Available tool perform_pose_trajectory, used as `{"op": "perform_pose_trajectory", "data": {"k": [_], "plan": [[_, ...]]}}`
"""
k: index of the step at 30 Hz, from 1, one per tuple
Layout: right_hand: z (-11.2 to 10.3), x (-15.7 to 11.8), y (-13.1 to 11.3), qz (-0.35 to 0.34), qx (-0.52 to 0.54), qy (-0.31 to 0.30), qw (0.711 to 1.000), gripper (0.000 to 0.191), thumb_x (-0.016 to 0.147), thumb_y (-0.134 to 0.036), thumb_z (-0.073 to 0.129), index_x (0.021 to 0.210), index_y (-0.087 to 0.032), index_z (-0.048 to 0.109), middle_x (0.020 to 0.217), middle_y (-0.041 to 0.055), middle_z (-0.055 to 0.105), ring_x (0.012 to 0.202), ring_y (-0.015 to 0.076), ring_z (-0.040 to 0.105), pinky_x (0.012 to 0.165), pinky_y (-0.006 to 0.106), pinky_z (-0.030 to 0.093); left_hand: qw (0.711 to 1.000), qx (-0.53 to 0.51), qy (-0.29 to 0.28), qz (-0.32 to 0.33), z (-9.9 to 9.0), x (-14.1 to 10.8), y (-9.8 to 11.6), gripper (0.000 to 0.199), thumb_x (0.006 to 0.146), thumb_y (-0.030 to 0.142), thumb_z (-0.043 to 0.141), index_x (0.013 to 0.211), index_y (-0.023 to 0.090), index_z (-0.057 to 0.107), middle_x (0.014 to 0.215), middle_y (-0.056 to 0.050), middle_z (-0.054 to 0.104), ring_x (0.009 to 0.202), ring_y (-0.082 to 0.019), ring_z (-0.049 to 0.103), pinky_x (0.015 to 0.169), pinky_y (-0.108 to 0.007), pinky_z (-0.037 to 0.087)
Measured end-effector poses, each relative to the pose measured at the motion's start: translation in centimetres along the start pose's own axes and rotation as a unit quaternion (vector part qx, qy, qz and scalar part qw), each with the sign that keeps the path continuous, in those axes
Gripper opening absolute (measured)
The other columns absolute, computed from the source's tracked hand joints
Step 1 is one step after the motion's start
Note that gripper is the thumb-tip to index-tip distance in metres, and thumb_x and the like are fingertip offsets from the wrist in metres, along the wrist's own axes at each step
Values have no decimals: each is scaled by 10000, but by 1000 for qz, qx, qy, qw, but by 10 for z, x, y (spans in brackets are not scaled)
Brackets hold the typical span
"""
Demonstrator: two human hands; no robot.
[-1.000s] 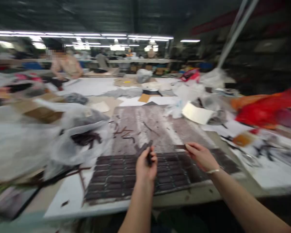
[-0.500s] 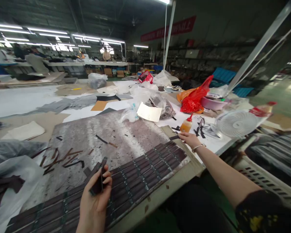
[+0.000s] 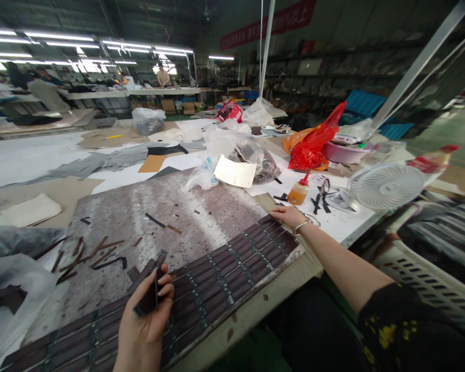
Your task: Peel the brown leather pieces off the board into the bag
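In the head view my left hand (image 3: 149, 310) is closed around a small stack of dark brown strips (image 3: 157, 281), held above the near rows. My right hand (image 3: 290, 217) reaches to the far right corner of the laid-out rows, its fingertips pinched at the end of a dark strip there, which they mostly hide. Many dark brown strips (image 3: 201, 281) lie side by side in a long grid along the table's near edge, crossed by dark green bands. A few loose dark strips (image 3: 137, 274) lie just beyond my left hand.
A stained board (image 3: 120, 206) carries scattered brown scraps (image 3: 89, 253). Beyond the right hand stand a glue bottle (image 3: 299, 190) with a red tip, a white fan (image 3: 387, 187) and a red bag (image 3: 313, 147). Clear plastic bags (image 3: 19, 305) lie at left, a white crate (image 3: 422, 268) at right.
My right hand has moved left and slightly up, bringing the dark strip to the far corner of the grid. The left hand keeps its stack, while the whole view has shifted a little.
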State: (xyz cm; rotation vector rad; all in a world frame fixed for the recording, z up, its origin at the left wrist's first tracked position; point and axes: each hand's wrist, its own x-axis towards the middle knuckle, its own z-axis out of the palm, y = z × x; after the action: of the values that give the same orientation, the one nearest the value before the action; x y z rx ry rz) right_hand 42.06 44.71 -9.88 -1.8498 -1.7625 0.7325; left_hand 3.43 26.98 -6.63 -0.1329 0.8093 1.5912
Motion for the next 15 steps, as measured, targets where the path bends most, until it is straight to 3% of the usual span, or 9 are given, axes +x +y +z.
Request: {"op": "perform_pose_trajectory", "data": {"k": [6, 15], "plan": [[4, 5, -3, 0, -16, -21, 1000, 243, 718, -371, 587, 839, -195, 702, 779, -6, 671, 757, 171, 590, 674, 236, 437, 1000, 5, 0, 0, 0, 2, -1, 181, 771, 0, 402, 896, 38, 527, 837, -89, 531, 590, -51, 462, 409, -117, 397], [8, 6, -5, -34, -116, 1, 993, 195, 753, -345, 580, 867, -241, 698, 835, -25, 674, 773, 155, 595, 675, 232, 421, 1000, 13, -4, 3, 0, 0, -1, 194, 766, -2, 401, 901, 48, 531, 837, -86, 537, 596, -55, 468, 411, -120, 401]]}}
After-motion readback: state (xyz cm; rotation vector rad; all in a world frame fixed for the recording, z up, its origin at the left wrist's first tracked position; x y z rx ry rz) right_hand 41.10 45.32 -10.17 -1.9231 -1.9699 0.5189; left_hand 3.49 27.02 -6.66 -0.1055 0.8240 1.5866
